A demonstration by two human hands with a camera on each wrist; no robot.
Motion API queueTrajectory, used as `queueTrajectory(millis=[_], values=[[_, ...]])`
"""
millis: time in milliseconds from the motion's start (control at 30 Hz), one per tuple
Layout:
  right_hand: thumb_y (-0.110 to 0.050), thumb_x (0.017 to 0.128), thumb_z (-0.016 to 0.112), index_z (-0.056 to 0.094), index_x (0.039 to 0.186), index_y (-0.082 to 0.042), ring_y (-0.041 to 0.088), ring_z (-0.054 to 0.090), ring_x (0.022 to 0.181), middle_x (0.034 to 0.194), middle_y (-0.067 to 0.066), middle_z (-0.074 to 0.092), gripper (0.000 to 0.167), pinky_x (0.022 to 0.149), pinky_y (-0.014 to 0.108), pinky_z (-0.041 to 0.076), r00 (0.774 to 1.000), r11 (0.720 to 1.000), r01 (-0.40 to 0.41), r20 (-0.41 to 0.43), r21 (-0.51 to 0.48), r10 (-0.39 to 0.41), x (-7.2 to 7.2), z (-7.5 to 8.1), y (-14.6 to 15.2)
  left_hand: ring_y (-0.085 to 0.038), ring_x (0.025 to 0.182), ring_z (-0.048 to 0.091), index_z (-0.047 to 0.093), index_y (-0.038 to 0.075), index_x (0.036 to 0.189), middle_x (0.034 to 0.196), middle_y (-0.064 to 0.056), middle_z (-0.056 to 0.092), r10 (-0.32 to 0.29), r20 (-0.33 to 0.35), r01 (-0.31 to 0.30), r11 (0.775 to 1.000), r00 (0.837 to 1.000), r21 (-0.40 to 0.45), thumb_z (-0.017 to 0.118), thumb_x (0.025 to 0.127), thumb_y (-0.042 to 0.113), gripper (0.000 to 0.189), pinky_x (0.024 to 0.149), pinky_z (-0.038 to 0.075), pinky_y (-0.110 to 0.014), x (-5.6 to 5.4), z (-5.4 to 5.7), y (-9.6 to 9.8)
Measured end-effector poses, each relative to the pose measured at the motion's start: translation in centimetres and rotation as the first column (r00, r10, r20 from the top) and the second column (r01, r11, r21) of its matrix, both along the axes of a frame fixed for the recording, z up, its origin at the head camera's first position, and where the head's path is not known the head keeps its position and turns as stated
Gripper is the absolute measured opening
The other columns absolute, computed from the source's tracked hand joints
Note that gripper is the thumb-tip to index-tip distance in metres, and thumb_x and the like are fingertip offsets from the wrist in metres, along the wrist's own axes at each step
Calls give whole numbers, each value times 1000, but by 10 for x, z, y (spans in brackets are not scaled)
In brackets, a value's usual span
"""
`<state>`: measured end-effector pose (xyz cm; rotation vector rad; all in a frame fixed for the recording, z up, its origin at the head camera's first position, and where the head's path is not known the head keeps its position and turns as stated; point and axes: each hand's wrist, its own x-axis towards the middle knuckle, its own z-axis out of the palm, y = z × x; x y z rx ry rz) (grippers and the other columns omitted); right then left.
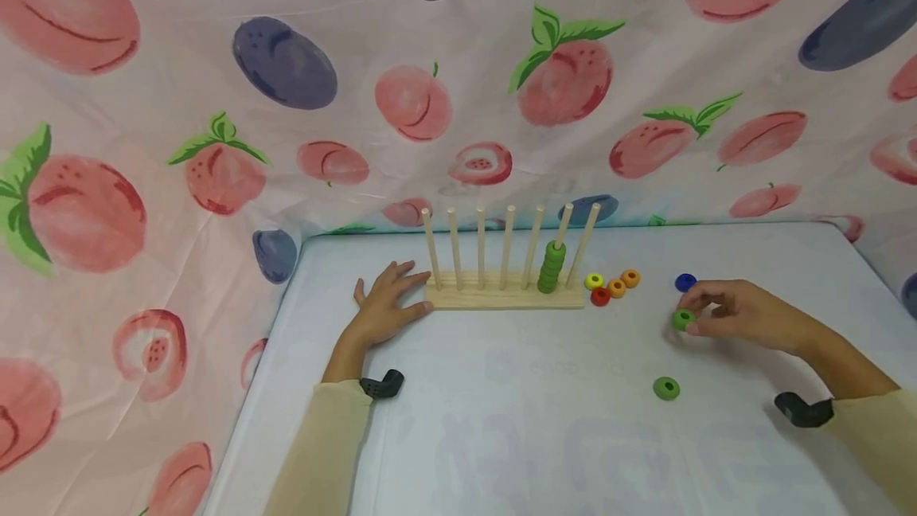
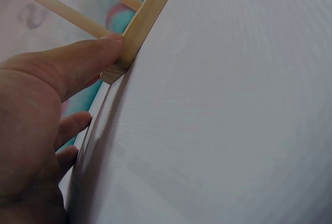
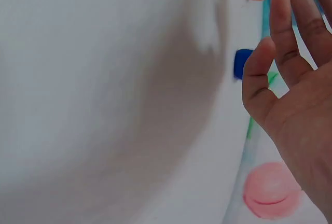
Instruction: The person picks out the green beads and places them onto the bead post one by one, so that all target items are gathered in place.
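Note:
A wooden peg stand (image 1: 473,301) with several upright pegs stands toward the back of the table. Stacked green beads (image 1: 550,273) fill the lower part of its second peg from the right. My left hand (image 1: 387,305) holds the left end of the base between thumb and index finger, the other fingers spread; the left wrist view shows the thumb (image 2: 91,60) against the base. Out to the right, my right hand (image 1: 759,321) pinches a green bead (image 1: 677,322) between its fingertips. The right wrist view does not show that bead.
Beside the stand's right end lie a yellow bead (image 1: 589,284), a red bead (image 1: 600,301) and two orange beads (image 1: 625,274). A blue bead (image 1: 680,285) is behind my right hand, and another green bead (image 1: 661,393) lies nearer the front. Fruit-print cloth (image 1: 480,118) hangs behind the table.

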<state>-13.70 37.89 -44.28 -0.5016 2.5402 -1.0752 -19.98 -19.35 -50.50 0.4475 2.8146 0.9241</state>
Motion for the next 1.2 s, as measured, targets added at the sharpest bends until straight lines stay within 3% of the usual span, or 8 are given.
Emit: queueTrajectory(millis=[300, 833, 1200], values=[[-14, 95, 73, 69, 117, -15, 6, 62, 101, 108, -2, 70, 22, 78, 24, 53, 999, 998, 4, -39, -65, -6, -11, 19, -17, -32, 160, 10, 53, 32, 149, 168, 0, 30, 4, 4, -4, 1000, 1000, -3, 69, 92, 55, 63, 115, -16, -71, 0, -2, 0], [-10, 97, 69, 69, 114, -9, 10, 64, 103, 108, -1, 68, 17, 80, 24, 59, 993, 985, 93, -62, -148, -103, -22, 43, -41, -31, 160, 10, 53, 33, 149, 168, 1, 30, 0, -2, 0, 1000, 1000, -18, 68, 93, 56, 63, 116, -15, -71, -1, -3, -1], [-11, 96, 71, 69, 114, -9, 14, 64, 98, 107, -2, 68, 19, 77, 28, 57, 985, 981, 126, -103, -148, -142, -29, 63, -55, -32, 160, 11, 53, 33, 149, 168, 0, 30, -2, 0, 2, 1000, 1000, -22, 68, 92, 56, 64, 115, -15, -72, -1, -2, -1]])
